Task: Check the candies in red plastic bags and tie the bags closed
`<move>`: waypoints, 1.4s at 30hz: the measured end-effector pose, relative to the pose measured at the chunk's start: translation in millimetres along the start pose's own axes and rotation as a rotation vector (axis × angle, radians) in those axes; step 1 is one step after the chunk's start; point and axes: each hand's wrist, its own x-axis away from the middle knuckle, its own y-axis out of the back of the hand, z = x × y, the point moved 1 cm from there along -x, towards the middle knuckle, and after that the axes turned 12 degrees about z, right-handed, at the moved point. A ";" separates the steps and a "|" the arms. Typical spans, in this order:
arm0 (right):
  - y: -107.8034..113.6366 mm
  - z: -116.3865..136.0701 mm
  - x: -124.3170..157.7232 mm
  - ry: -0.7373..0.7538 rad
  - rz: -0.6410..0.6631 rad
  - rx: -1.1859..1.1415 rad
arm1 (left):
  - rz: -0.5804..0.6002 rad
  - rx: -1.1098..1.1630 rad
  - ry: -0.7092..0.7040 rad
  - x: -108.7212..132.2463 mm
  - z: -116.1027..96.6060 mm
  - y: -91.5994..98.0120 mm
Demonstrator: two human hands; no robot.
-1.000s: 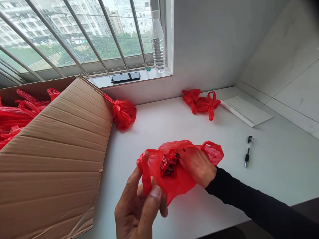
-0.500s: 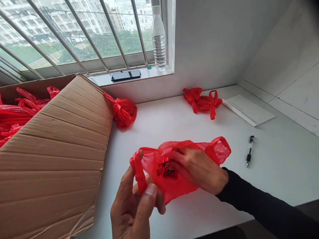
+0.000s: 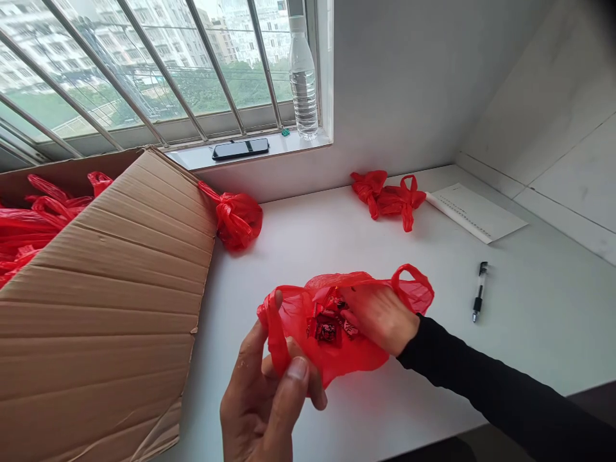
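My left hand (image 3: 272, 391) grips one handle loop of a thin red plastic bag (image 3: 353, 360) on the table, holding the near left side of its mouth up. Several small shiny red wrapped packets (image 3: 328, 330), with dark and pale printing, lie inside the bag. My right hand (image 3: 385, 317), in a black sleeve, reaches into the mouth from the right, just beside the packets. Its fingers are blurred and partly hidden in the bag, so whether they hold anything does not show. The bag's other handle (image 3: 418, 282) stands up behind my right hand.
A cardboard box (image 3: 110, 308) full of red bags (image 3: 43, 212) stands on the left. One knotted red bag (image 3: 239, 221) sits beside it, others (image 3: 387, 196) by the wall. A notepad (image 3: 476, 212) and pen (image 3: 480, 292) lie right; a phone (image 3: 240, 149) and bottle (image 3: 304, 90) occupy the sill.
My right hand has moved deeper into the bag, and more of the red packets now show. The left hand keeps its hold on the handle and sits slightly further right.
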 end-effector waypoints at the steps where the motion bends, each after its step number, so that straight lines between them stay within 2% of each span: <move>1: -2.0 -0.7 -2.8 -0.002 -0.012 -0.007 | 0.013 -0.015 -0.014 -0.2 0.0 -0.2; 8: 0.8 0.3 -6.3 -0.016 -0.051 -0.034 | -0.032 0.046 0.030 0.5 2.6 1.0; 14: 4.1 2.8 -2.8 0.001 0.017 -0.043 | -0.034 0.032 0.015 -2.1 2.1 1.0; 23: 15.7 0.9 10.5 0.150 0.157 -0.079 | -0.043 0.008 0.032 -3.8 -1.2 -0.1; 27: 15.3 -1.7 6.0 0.036 0.122 0.009 | -0.044 0.001 0.029 -4.2 -1.6 -1.0; 31: 4.8 -5.5 -4.6 -0.067 0.082 0.061 | -0.084 0.029 0.059 -3.3 -3.7 -9.4; 35: -2.5 -6.1 -9.8 -0.072 0.052 0.043 | -0.072 0.046 0.056 -3.3 -2.7 -13.3; 38: 1.0 -2.5 -6.9 -0.028 0.038 -0.002 | -0.019 0.029 0.021 -4.7 0.6 -7.9; 42: 8.1 2.5 -3.0 0.008 -0.006 -0.033 | -0.021 0.014 0.009 -7.2 3.3 -2.2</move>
